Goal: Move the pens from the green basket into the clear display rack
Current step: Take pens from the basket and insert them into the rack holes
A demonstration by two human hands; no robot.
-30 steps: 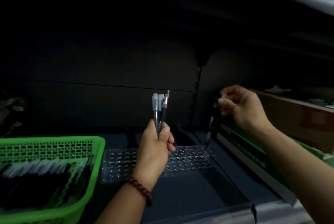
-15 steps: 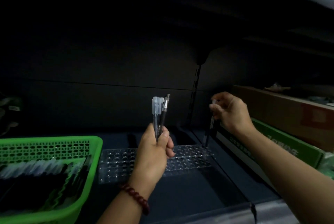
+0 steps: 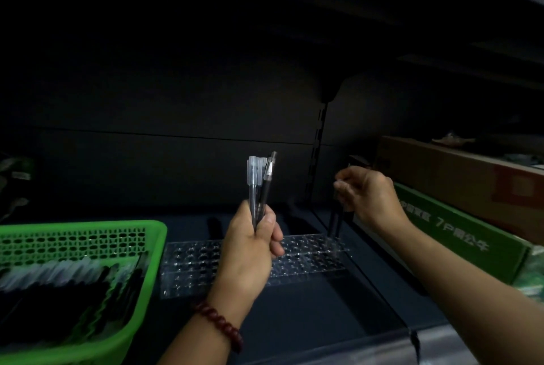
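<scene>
Since the earlier frames the right hand has come down and a little leftward, bringing its dark pen to the far right corner of the clear perforated plastic display rack. That pen stands nearly upright, long axis vertical. Its lower end is at the rack's holes, though the dim light hides whether it is seated. Its upper end is pinched between the thumb and curled fingertips, directly below the hand. The left hand keeps its place above the middle of the rack. Its fingers are wrapped round the lower part of a small bundle of clear-capped and black pens, which point straight up out of the fist. A dark red bead bracelet circles that wrist. At the left, the green plastic mesh basket sits just beside the rack on the dark shelf, with many more pens lying flat in it. A green cardboard box and a brown one lie at the right.
</scene>
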